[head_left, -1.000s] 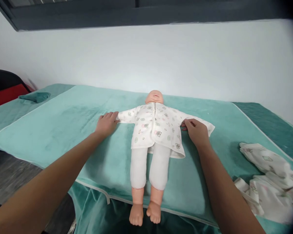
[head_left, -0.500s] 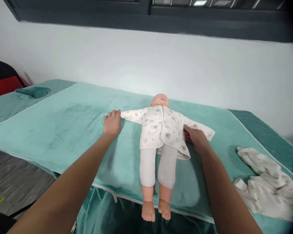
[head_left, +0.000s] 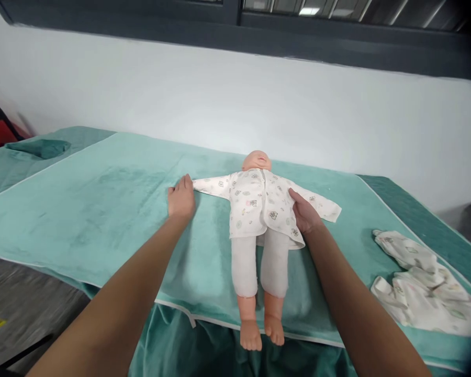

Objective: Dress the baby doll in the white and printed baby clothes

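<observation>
A baby doll (head_left: 273, 264) lies on its back, its head toward the wall and its bare feet at the padded table's near edge. It wears a white printed shirt (head_left: 247, 209) with both sleeves spread out sideways. My left hand (head_left: 181, 200) is closed at the cuff of the left-hand sleeve (head_left: 212, 186); the doll's hand there is hidden. Against the right side of the torso, my right hand (head_left: 305, 213) grips with the thumb over the shirt and the fingers mostly out of sight. The right-hand sleeve (head_left: 325, 207) lies flat beyond it.
Crumpled white printed baby clothing (head_left: 427, 283) lies at the right. A teal cover (head_left: 121, 225) is spread over the table, with a face hole (head_left: 39, 148) at the far left. A white wall (head_left: 180, 94) rises behind, and a red and black chair (head_left: 0, 128) stands left.
My right hand has shifted inward against the doll's side. The doll's legs and lower body have swung slightly right. My left hand stays at the sleeve cuff.
</observation>
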A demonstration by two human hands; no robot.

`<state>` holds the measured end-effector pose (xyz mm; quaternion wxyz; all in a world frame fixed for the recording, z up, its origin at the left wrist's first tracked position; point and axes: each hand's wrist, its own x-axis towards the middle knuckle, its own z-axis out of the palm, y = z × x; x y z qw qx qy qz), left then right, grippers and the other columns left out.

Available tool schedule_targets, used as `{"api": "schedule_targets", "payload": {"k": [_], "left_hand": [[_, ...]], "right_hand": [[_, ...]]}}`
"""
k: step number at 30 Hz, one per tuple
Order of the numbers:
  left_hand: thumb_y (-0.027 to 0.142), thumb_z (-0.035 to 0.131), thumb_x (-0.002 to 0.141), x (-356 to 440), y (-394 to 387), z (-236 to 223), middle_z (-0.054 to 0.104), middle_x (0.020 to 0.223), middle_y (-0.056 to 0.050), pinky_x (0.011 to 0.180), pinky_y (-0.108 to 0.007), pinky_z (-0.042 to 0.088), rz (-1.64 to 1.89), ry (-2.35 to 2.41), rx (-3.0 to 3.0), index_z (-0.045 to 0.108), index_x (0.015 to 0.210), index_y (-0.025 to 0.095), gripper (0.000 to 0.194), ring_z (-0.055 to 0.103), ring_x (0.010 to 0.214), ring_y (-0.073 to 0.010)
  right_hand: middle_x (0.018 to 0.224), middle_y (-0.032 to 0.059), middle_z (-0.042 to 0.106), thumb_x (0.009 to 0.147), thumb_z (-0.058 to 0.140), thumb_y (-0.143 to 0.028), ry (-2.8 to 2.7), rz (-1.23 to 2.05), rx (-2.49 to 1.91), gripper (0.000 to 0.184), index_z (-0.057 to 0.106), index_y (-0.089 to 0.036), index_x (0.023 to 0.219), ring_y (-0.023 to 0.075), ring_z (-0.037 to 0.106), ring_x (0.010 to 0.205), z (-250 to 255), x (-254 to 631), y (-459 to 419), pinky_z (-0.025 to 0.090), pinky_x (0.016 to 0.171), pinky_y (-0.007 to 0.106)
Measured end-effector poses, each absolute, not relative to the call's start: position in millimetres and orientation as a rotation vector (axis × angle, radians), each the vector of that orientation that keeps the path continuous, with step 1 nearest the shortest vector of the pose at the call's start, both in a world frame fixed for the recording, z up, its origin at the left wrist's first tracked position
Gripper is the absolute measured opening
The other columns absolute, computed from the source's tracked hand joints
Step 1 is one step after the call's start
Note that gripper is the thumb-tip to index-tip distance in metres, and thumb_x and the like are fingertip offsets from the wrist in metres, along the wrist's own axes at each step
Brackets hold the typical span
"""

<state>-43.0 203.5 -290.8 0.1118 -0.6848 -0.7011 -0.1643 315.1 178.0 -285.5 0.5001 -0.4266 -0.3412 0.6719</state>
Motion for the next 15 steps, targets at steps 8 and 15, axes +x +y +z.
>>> {"api": "schedule_targets", "payload": {"k": [8, 15], "left_hand": [[0.003, 0.03, 0.084, -42.5, 222.6, -286.8, 0.069, 0.115, -0.024, 0.094, -0.045, 0.038, -0.47, -2.186, -1.977, 0.023, 0.155, 0.0, 0.072, 0.064, 0.11, -0.032], [0.008, 0.027, 0.089, -37.9, 255.7, -284.8, 0.073, 0.113, -0.017, 0.091, -0.044, 0.04, -0.51, -2.278, -1.886, 0.034, 0.155, 0.016, 0.066, 0.068, 0.101, -0.0314]], "right_hand": [[0.107, 0.0098, 0.077, 0.09, 0.057, -0.04, -0.588, 1.521, -0.902, 0.039, 0.066, -0.018, 0.12, 0.0296, 0.071, 0.108, -279.9, 309.2, 188.1, 0.057, 0.099, 0.049], [0.105, 0.0107, 0.077, 0.094, 0.052, -0.041, -0.525, 1.502, -0.888, 0.039, 0.065, -0.017, 0.122, 0.0296, 0.069, 0.112, -277.7, 308.2, 227.4, 0.055, 0.102, 0.05]]}}
